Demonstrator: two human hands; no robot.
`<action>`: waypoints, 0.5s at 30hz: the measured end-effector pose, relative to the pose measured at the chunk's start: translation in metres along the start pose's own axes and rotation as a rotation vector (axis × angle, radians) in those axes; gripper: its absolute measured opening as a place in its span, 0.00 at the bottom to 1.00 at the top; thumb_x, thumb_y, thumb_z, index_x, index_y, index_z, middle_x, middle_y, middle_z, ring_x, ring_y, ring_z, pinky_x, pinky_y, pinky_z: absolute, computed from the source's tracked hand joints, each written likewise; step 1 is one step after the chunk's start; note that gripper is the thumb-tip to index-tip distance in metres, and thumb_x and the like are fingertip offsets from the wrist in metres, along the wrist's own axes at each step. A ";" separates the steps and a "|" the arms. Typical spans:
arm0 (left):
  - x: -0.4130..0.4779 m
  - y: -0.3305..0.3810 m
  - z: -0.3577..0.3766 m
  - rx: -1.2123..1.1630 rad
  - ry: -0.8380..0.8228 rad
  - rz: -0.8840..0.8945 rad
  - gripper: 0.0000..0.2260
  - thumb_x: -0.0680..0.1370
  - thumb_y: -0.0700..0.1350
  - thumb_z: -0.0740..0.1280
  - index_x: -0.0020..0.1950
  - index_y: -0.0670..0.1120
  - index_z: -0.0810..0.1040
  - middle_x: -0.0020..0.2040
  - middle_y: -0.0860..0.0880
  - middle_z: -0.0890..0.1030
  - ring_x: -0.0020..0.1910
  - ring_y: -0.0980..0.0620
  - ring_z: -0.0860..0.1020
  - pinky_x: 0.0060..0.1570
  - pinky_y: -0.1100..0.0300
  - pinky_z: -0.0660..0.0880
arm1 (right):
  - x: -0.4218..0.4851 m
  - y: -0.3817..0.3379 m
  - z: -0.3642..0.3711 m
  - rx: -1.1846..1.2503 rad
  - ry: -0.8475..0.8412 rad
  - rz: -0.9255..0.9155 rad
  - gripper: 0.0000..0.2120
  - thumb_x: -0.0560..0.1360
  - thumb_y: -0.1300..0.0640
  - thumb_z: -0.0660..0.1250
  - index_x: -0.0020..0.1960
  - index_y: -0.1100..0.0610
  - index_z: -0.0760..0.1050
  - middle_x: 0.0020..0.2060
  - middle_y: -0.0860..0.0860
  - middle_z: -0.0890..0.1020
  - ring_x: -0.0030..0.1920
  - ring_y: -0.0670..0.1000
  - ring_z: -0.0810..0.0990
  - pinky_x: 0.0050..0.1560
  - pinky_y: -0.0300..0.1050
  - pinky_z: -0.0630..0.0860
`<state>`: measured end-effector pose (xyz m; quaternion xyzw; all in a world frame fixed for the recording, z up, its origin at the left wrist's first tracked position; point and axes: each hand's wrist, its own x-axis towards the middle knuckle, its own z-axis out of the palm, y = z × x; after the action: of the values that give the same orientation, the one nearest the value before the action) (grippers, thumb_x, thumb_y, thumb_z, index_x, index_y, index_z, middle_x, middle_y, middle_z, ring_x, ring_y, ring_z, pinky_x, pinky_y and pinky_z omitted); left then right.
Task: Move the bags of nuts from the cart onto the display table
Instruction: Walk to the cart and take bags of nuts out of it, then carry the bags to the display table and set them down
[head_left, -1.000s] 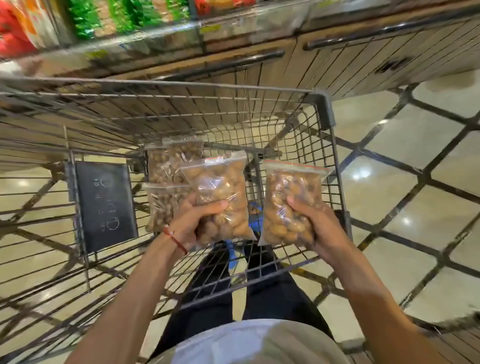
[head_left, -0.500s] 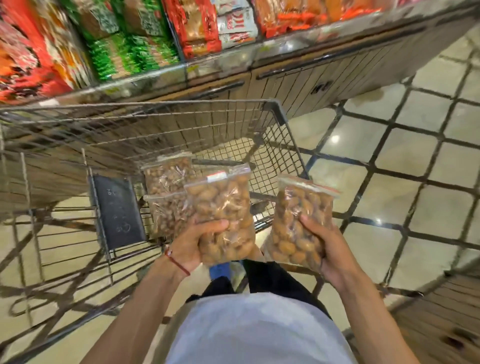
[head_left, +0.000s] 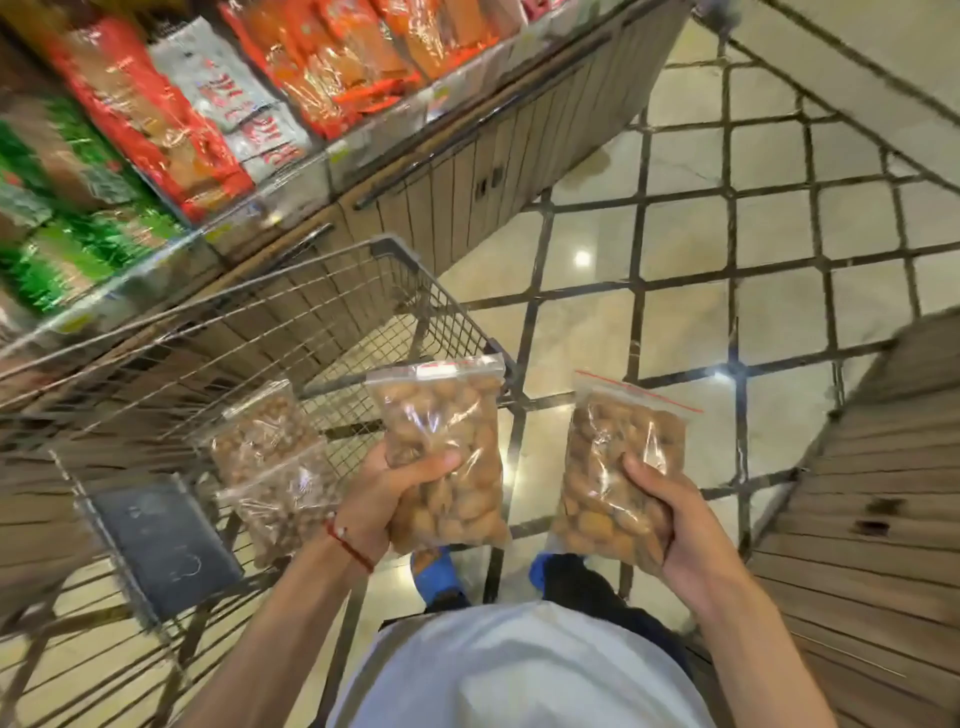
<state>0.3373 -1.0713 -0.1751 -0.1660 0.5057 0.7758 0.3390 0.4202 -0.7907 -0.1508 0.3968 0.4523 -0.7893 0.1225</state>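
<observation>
My left hand (head_left: 382, 493) grips a clear zip bag of light-brown nuts (head_left: 444, 431) by its lower half, held upright past the right corner of the wire cart (head_left: 311, 312). In my right hand (head_left: 675, 514) is a second bag of nuts (head_left: 608, 457), held over the tiled floor to the right of the cart. Two more bags of darker nuts (head_left: 265, 431) (head_left: 291, 499) lie in the cart's child-seat section, left of my left hand.
A dark flap (head_left: 161, 545) hangs in the cart's seat. Shelves of red, white and green snack packs (head_left: 171, 119) stand beyond the cart, above wooden cabinet doors. A wooden slatted unit (head_left: 872, 493) rises at the right. Tiled floor (head_left: 727, 260) lies between.
Both hands have lifted their bags out of the cart and swung right. The right bag now hangs over the floor, and the view has turned right, bringing the wooden unit into sight.
</observation>
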 end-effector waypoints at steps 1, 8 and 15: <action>0.009 -0.001 0.009 0.044 0.009 -0.001 0.24 0.60 0.42 0.84 0.50 0.39 0.79 0.40 0.44 0.83 0.35 0.48 0.82 0.38 0.56 0.81 | -0.001 -0.005 -0.011 0.011 -0.006 -0.006 0.21 0.76 0.57 0.74 0.67 0.63 0.81 0.63 0.66 0.84 0.59 0.64 0.86 0.66 0.71 0.77; 0.076 -0.014 0.139 0.202 -0.099 -0.064 0.37 0.54 0.48 0.88 0.58 0.36 0.79 0.53 0.34 0.81 0.48 0.40 0.81 0.51 0.47 0.79 | 0.002 -0.058 -0.115 0.197 0.006 -0.073 0.25 0.73 0.54 0.79 0.67 0.61 0.82 0.61 0.65 0.85 0.55 0.63 0.88 0.54 0.59 0.86; 0.140 -0.039 0.302 0.212 -0.225 -0.064 0.33 0.51 0.49 0.89 0.53 0.44 0.85 0.52 0.39 0.85 0.48 0.43 0.85 0.53 0.45 0.82 | 0.015 -0.148 -0.239 0.209 0.044 -0.152 0.25 0.66 0.52 0.84 0.59 0.61 0.86 0.58 0.64 0.86 0.51 0.60 0.88 0.55 0.59 0.85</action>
<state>0.2904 -0.7404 -0.1547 -0.0573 0.5383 0.7205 0.4334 0.4522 -0.5113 -0.1368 0.3894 0.3991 -0.8301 0.0106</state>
